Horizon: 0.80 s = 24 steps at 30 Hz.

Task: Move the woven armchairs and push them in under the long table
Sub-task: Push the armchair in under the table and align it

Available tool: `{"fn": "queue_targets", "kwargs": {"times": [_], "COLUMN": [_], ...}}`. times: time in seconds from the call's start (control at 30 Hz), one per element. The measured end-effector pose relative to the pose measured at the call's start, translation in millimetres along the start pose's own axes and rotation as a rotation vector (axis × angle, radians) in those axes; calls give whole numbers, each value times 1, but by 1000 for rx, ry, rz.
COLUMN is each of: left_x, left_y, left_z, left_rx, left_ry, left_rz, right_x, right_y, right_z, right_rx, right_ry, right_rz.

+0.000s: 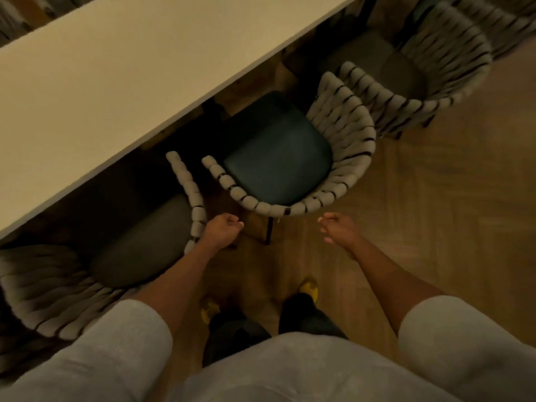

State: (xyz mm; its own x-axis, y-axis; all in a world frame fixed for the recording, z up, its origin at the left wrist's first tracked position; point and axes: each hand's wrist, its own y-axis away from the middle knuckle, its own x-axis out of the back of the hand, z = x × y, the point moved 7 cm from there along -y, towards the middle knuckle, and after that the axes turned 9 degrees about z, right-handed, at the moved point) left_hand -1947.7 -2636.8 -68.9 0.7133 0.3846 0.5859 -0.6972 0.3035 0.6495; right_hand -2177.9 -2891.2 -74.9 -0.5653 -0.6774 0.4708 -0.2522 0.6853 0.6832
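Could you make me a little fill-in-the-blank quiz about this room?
At the long table, the teal-seated armchair stands ___ the two grey-seated ones. The left hand and right hand hold ___. The person's shoes are ___.
Missing: between; nothing; yellow.

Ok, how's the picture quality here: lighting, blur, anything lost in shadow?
Head view: dim, warm yellowish light, no glare; the middle armchair is fairly sharp; the left armchair and right armchair are smeared by blur near the frame edges; deep shadow under the long table swallows detail there.
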Motion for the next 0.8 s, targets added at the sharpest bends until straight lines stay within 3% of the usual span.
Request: {"fn": "queue_targets", "kwargs": {"times": [0.2, 0.5, 0.63, 0.8], "left_x": [-62, -55, -41, -39], "left_y": [9, -20, -52, -77], "left_z": [62, 92, 73, 76], "left_rx": [34, 140, 280, 470], "left_ry": [-5, 94, 207, 298], "left_rz": [67, 204, 399, 491], "right_x": [80, 114, 130, 138], "right_y": [-55, -120, -164, -215], "right_z": [-5, -65, -89, -143], "right_rx": [28, 229, 273, 316], "right_ry": [2, 230, 348, 395], "right_rz": [-5, 22, 105, 170]}}
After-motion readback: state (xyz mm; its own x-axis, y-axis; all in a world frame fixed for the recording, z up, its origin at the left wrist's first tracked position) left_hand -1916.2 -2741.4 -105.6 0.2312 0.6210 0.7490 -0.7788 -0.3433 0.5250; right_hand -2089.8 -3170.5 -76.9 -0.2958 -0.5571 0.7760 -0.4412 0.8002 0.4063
